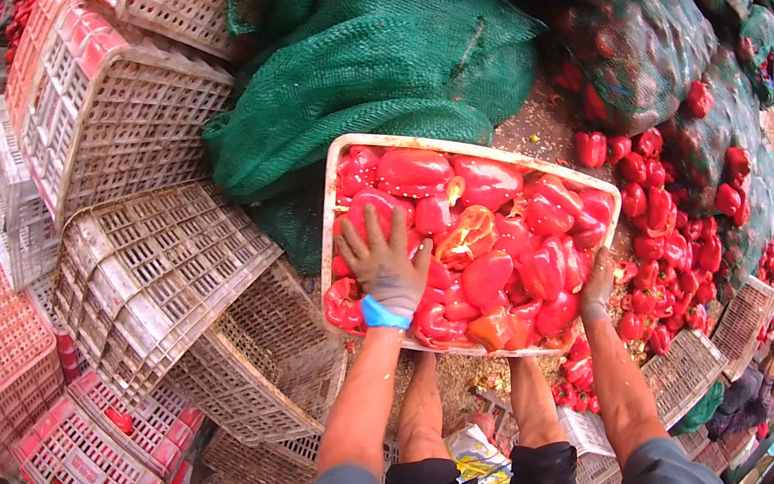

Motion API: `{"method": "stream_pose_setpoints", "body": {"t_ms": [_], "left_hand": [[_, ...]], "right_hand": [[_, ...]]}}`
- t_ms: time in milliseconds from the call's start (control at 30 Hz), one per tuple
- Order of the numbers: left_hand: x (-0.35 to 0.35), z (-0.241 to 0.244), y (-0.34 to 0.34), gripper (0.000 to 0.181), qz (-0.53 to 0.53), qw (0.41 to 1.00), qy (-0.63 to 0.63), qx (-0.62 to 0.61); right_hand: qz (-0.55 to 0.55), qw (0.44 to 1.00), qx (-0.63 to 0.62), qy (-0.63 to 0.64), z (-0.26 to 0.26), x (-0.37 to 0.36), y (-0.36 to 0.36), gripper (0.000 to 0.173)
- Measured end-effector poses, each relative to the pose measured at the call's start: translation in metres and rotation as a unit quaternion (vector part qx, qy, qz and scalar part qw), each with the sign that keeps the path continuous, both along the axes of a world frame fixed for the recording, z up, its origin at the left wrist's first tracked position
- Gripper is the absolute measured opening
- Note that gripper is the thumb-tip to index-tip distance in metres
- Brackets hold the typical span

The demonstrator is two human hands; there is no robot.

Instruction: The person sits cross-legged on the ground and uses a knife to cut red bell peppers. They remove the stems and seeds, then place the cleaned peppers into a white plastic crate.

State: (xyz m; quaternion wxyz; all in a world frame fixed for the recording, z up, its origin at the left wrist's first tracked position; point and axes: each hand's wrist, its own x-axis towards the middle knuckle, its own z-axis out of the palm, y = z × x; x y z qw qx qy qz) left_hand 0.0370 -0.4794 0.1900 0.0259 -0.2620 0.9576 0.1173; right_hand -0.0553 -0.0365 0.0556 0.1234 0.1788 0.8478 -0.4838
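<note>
A white plastic crate [336,238] full of cut red bell peppers [488,279] is in front of my legs, slightly tilted in view. My left hand [388,268], in a thin grey glove with a blue band at the wrist, lies palm down on the peppers near the crate's left side. Its fingers are spread and hold nothing. At the right end of the crate, my gloved right hand [597,284] grips the rim; its fingertips are partly hidden. Several pepper pieces show pale inner flesh, and small seeds dot the red skins.
Green mesh netting [375,69] lies heaped beyond the crate. Stacked empty plastic crates [162,262] crowd the left. To the right, loose red peppers [662,251] spill beside filled mesh sacks [652,48]. Seeds and scraps litter the floor [529,132]. Another person [742,398] is at lower right.
</note>
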Motion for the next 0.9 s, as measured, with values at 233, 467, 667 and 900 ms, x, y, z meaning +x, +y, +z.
{"method": "stream_pose_setpoints", "body": {"t_ms": [233,467,667,900], "left_hand": [[0.06,0.008,-0.091,0.05,0.12,0.98,0.124,0.103],[0.051,-0.046,-0.028,0.038,0.34,0.923,0.164,0.071],[0.095,-0.083,-0.037,0.042,0.325,0.94,0.045,-0.091],[0.158,-0.155,-0.11,0.055,0.207,0.975,0.082,-0.003]], "right_hand": [[-0.039,0.967,0.25,-0.035,0.038,-0.007,-0.054,0.07],[-0.04,0.947,0.307,-0.079,0.047,-0.006,-0.034,0.061],[-0.072,0.953,0.276,-0.103,0.095,-0.018,-0.111,0.056],[-0.034,0.975,0.219,-0.021,0.095,-0.007,-0.089,0.054]]}}
